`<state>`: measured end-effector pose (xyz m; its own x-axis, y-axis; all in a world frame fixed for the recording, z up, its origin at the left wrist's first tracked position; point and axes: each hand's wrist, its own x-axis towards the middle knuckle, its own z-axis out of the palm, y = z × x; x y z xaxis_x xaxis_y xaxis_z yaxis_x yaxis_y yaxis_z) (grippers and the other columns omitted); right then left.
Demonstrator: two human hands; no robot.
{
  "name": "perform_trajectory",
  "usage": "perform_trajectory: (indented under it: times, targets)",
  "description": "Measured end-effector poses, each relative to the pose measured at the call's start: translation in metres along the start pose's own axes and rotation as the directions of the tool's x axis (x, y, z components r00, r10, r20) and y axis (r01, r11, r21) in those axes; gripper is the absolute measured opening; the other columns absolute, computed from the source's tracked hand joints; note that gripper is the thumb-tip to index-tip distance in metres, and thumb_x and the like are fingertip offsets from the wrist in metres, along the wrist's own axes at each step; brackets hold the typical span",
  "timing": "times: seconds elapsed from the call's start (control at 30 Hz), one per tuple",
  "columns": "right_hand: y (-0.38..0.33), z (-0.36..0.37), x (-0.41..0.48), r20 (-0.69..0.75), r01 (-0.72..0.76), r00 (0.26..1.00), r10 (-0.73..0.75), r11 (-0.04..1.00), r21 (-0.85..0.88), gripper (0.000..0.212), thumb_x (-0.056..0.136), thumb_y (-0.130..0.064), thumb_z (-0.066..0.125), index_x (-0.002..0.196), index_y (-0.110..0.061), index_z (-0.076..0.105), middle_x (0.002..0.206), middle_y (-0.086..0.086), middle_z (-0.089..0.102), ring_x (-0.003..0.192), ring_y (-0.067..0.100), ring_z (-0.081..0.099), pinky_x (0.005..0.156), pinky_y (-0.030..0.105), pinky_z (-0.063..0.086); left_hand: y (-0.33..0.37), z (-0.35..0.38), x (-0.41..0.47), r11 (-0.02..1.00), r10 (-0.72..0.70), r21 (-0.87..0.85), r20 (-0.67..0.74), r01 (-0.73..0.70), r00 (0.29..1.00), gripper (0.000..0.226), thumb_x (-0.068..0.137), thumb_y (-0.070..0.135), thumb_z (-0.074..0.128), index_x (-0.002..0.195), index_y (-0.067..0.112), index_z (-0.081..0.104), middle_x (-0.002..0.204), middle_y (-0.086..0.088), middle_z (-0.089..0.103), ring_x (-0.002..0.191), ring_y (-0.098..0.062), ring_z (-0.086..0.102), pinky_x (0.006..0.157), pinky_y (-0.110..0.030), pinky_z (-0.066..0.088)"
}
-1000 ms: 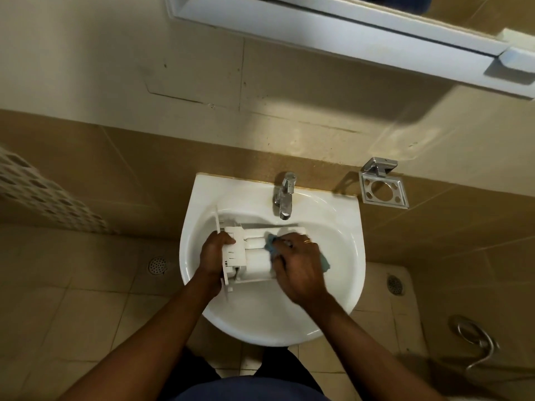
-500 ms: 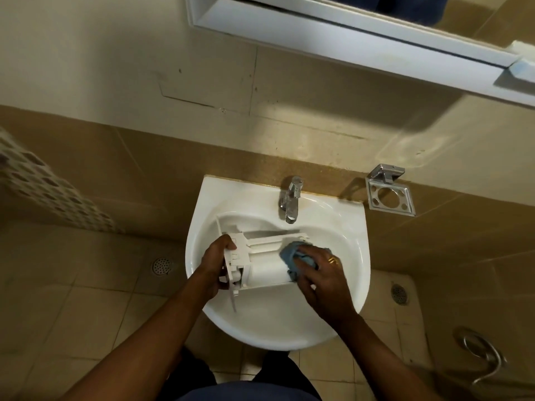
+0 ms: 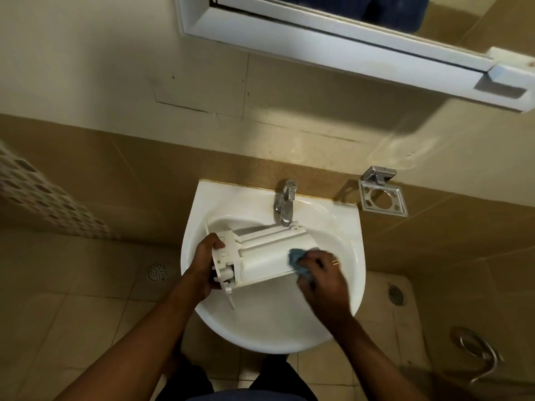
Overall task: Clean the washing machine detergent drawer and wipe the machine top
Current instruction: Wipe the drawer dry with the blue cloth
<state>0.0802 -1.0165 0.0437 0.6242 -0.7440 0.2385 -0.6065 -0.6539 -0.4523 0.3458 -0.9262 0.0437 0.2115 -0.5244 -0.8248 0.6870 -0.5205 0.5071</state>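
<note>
The white plastic detergent drawer lies across the bowl of a white wash basin, its underside up, its far corner just under the tap. My left hand grips the drawer's front panel end at the left. My right hand holds a small blue cloth and presses it on the drawer's right end. Part of the cloth is hidden under my fingers.
A chrome tap stands at the back of the basin. On the wall to the right hangs a metal holder. A white-framed mirror cabinet juts out above. Floor drains sit left and right, and a metal hose lies at the lower right.
My right hand with the cloth has slid rightward along the drawer, from near its middle to its right end. The drawer has tilted slightly, and my left hand keeps its grip.
</note>
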Motion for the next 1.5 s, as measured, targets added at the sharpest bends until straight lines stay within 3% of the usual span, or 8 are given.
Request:
perform_trajectory:
  times: [0.2,0.33,0.5,0.63,0.87,1.17,1.4,1.5]
  targets:
    - [0.015,-0.027,0.024,-0.131,-0.195,0.972,0.195,0.981,0.015,0.032,0.09,-0.02,0.056,0.118,-0.01,0.069,0.12,0.007,0.06,0.105,0.026,0.057,0.084,0.039,0.053,-0.016,-0.003,-0.001,0.986,0.144,-0.1,0.074,-0.136,0.987,0.059,0.062,0.021,0.058,0.118,0.002,0.064,0.098,-0.024,0.063,0.072,-0.034,0.062,0.053,-0.032,0.051]
    - [-0.023,0.001,0.026,0.052,-0.018,0.998,0.02,0.999,-0.033,0.03,0.088,-0.018,0.058,0.115,-0.016,0.071,0.115,0.004,0.068,0.105,0.026,0.06,0.092,0.041,0.048,-0.024,0.018,-0.015,0.951,0.302,-0.111,0.151,-0.287,0.941,0.043,0.065,0.008,0.053,0.107,0.005,0.063,0.084,-0.019,0.061,0.06,-0.03,0.06,0.039,-0.029,0.047]
    - [-0.077,0.033,0.027,0.108,-0.084,0.992,0.069,0.987,0.137,0.031,0.092,-0.009,0.055,0.12,-0.008,0.067,0.123,0.008,0.065,0.114,0.022,0.057,0.102,0.039,0.047,-0.032,0.032,-0.015,0.917,0.399,-0.071,0.181,-0.393,0.899,0.046,0.067,0.004,0.052,0.11,0.006,0.067,0.092,-0.019,0.07,0.076,-0.033,0.066,0.059,-0.036,0.052]
    - [-0.057,0.01,0.026,0.172,0.145,0.975,-0.139,0.989,-0.017,0.035,0.083,-0.01,0.063,0.116,-0.019,0.07,0.126,0.0,0.065,0.113,0.023,0.058,0.098,0.04,0.046,-0.029,0.022,-0.012,0.891,0.443,0.021,0.178,-0.453,0.879,0.052,0.056,0.011,0.055,0.106,0.004,0.068,0.091,-0.017,0.069,0.081,-0.031,0.062,0.063,-0.035,0.05]
    - [-0.04,0.003,0.035,0.032,-0.102,0.994,0.105,0.991,-0.089,0.026,0.082,-0.017,0.063,0.102,-0.024,0.076,0.099,0.001,0.058,0.092,0.023,0.056,0.079,0.032,0.043,-0.029,0.021,-0.008,0.869,0.465,0.1,0.171,-0.485,0.868,0.066,0.046,0.027,0.064,0.111,0.011,0.07,0.097,-0.019,0.066,0.085,-0.033,0.062,0.064,-0.037,0.05]
    - [-0.037,-0.007,0.012,0.191,0.19,0.964,-0.187,0.982,0.003,0.029,0.092,-0.021,0.061,0.119,-0.025,0.07,0.128,0.0,0.057,0.12,0.021,0.052,0.102,0.037,0.04,-0.018,0.002,-0.007,0.862,0.493,0.021,0.198,-0.506,0.848,0.056,0.054,0.013,0.058,0.108,0.01,0.07,0.098,-0.03,0.065,0.086,-0.042,0.061,0.067,-0.043,0.051]
    - [0.0,-0.011,0.02,-0.009,-0.407,0.914,0.407,0.914,-0.001,0.04,0.088,-0.036,0.046,0.114,-0.018,0.072,0.109,0.004,0.062,0.092,0.028,0.064,0.071,0.029,0.049,-0.022,-0.003,-0.006,0.792,0.518,0.21,0.265,-0.573,0.813,0.083,0.045,0.024,0.061,0.127,0.015,0.066,0.108,-0.016,0.07,0.095,-0.032,0.062,0.071,-0.037,0.05]
    - [-0.019,0.0,0.043,0.116,-0.313,0.945,0.307,0.949,0.044,0.033,0.086,-0.032,0.053,0.11,-0.03,0.075,0.106,-0.004,0.066,0.095,0.02,0.065,0.081,0.029,0.052,-0.021,0.004,-0.008,0.746,0.522,0.263,0.341,-0.613,0.782,0.089,0.043,0.03,0.06,0.132,0.017,0.063,0.113,-0.013,0.069,0.099,-0.028,0.063,0.075,-0.037,0.05]
